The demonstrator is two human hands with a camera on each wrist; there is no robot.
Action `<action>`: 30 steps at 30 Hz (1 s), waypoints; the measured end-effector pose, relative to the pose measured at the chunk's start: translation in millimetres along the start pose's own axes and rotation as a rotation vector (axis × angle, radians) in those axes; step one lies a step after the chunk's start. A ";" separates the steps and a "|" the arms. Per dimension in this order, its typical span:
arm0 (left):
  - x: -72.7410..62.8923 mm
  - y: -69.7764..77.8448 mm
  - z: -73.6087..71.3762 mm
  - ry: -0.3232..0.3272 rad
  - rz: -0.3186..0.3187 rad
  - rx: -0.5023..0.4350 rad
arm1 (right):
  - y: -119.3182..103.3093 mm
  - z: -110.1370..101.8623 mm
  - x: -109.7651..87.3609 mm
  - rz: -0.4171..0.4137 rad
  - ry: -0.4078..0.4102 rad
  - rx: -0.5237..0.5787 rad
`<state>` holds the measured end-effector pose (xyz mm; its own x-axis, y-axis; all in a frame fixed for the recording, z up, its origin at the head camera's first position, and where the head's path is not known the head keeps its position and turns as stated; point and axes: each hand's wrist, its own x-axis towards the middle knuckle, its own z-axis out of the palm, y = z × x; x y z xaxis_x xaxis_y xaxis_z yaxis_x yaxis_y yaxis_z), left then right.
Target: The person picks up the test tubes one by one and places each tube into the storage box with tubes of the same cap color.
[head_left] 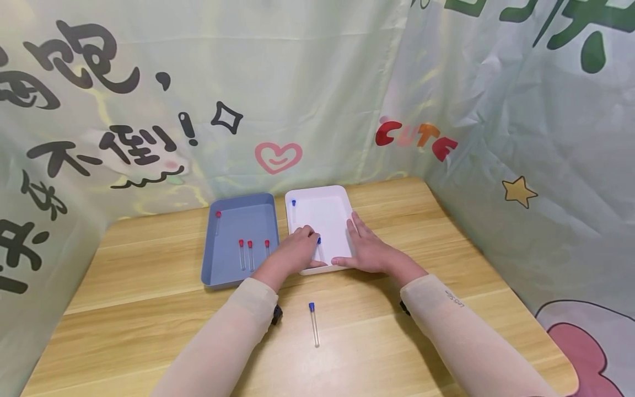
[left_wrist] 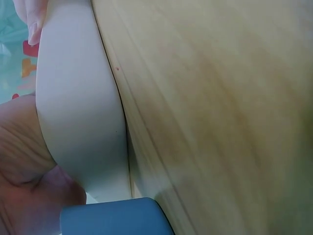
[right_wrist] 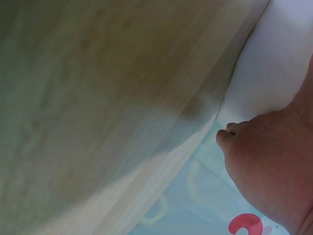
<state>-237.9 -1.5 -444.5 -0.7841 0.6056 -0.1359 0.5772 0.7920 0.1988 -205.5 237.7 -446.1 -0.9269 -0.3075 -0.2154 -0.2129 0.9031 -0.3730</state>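
Note:
A white tray [head_left: 327,209] lies before both hands. The left hand [head_left: 292,251] reaches over its front left side, fingers bent, fingertips beside the blue cap of a test tube [head_left: 320,253]; whether they pinch the tube is hidden. Its thumb lies near the front rim. At the tray's front right corner rests the right hand [head_left: 372,251], fingers straight along the right side, thumb at the front rim. Another blue-capped test tube [head_left: 294,212] is in the tray's far left corner. The left wrist view shows the tray's white wall [left_wrist: 83,98] close up; the right wrist view shows the right hand [right_wrist: 274,161] beside it.
Left of the white tray stands a blue-grey tray [head_left: 228,264] holding several red-capped test tubes [head_left: 250,256]. A loose blue-capped test tube [head_left: 315,325] lies on the wooden table [head_left: 149,309] between the forearms. Printed cloth [head_left: 317,82] hangs around the table.

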 end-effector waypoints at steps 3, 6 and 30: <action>0.4 -0.5 0.0 -0.002 -0.002 -0.015 | -0.1 0.3 -0.1 0.003 0.000 -0.004; 0.0 -0.8 -0.4 -0.001 -0.004 -0.024 | -0.3 0.4 -0.3 0.002 0.001 -0.001; -1.6 -0.6 -2.0 0.003 -0.009 -0.060 | 0.4 0.9 1.5 -0.002 0.002 -0.009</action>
<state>-237.5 -3.1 -442.5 -0.7902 0.5978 -0.1348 0.5553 0.7916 0.2550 -206.7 237.3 -447.4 -0.9271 -0.3088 -0.2125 -0.2178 0.9051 -0.3651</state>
